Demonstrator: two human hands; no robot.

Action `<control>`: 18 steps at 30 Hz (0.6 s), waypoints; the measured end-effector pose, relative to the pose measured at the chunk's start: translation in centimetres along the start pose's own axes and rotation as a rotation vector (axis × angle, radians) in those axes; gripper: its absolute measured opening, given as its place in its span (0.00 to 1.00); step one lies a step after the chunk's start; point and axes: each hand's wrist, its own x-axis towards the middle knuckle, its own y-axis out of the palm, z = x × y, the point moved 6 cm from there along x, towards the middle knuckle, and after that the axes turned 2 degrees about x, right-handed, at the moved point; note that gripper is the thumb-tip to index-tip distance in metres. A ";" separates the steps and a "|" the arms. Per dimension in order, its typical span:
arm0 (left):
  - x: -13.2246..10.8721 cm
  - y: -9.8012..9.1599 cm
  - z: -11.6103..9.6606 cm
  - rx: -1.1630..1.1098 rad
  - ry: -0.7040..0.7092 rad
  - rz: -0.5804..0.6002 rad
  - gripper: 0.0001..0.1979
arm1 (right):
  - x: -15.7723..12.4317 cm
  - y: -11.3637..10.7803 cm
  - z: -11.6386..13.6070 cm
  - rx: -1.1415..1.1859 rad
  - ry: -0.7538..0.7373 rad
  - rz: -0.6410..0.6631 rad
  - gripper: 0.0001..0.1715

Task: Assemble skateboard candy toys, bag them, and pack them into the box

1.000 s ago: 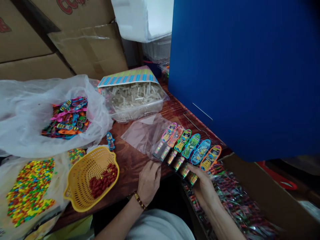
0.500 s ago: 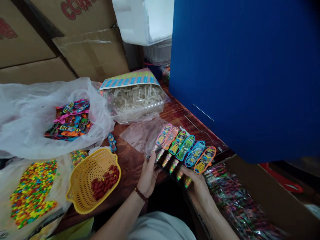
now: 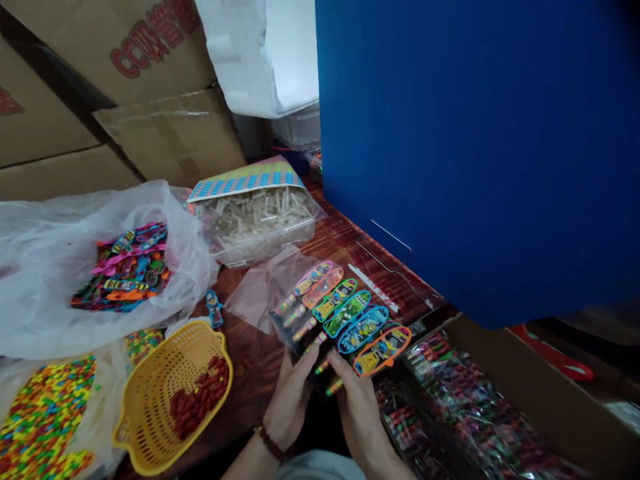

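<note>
Both hands grip a row of small toy skateboards [image 3: 349, 313] in bright colours, each with a thin tube of coloured candy [image 3: 304, 328] beside it. My left hand [image 3: 290, 395] has its thumb over the near edge, among the tubes. Close beside it, my right hand [image 3: 357, 397] closes on the right part of the same edge, thumb by the orange skateboard. What lies beneath the row looks dark and is mostly hidden. A clear plastic bag [image 3: 257, 290] lies on the table just left of the row. One loose blue skateboard [image 3: 214, 309] rests farther left.
At left are a yellow basket [image 3: 133, 407] with red pieces, a bag of colourful candies [image 3: 47, 407] and a white bag [image 3: 45, 267] of skateboards. Behind stands a clear box of short tubes [image 3: 265, 213]. A blue panel [image 3: 465, 153] rises at right, above a carton of wrapped packs [image 3: 465, 393].
The row of skateboards has swung left and nearer to me, and its tubes now point more to the left. My right hand has moved left, closer to my left hand. The camera view has shifted.
</note>
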 end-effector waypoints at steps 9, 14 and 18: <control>0.7 -3.4 -2.0 -0.089 -0.228 -0.015 0.20 | 0.0 -3.2 0.3 -0.364 0.015 0.315 0.35; 0.7 -5.6 -2.7 -0.111 -0.248 -0.118 0.18 | 3.9 -5.9 6.7 -0.838 -0.287 0.277 0.19; 0.1 -6.4 -2.0 -0.084 -0.347 -0.141 0.18 | 6.7 -2.4 12.7 -1.096 -0.686 0.199 0.17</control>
